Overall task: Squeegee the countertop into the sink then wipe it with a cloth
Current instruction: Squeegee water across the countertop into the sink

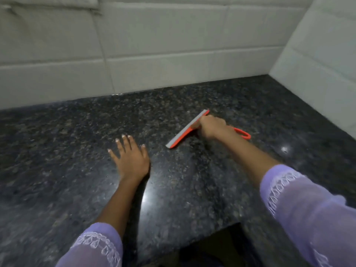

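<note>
The orange squeegee (187,130) lies with its blade edge on the dark granite countertop (192,189), right of centre and toward the back, with the blade set diagonally. The blade is a pale grey strip along an orange holder. An orange loop handle projects behind it to the right.

The right hand (211,128) is closed around the neck of the squeegee, where the handle meets the blade holder. The fingers are wrapped over the top, and the loop end emerges past the wrist. This is the correct place to hold it, because pressure applied there spreads evenly along the blade.

Handling, as a judgement: the tool appears to be light plastic with a stiff frame and a flexible rubber edge. It should slide freely on the polished stone, so steady downward pressure is needed to keep the full edge seated.

The left hand (131,158) rests flat on the countertop with fingers spread. It holds nothing and sits left of the blade, clear of it.

White wall tiles (154,45) bound the counter at the back and on the right.

Limits of the view: the sink is not in frame, and no cloth can be identified. The picture is soft, so any water film on the stone cannot be confirmed. The blade's contact line is not clearly resolved. Lilac sleeves (308,209) are cut off at the lower edge.
</note>
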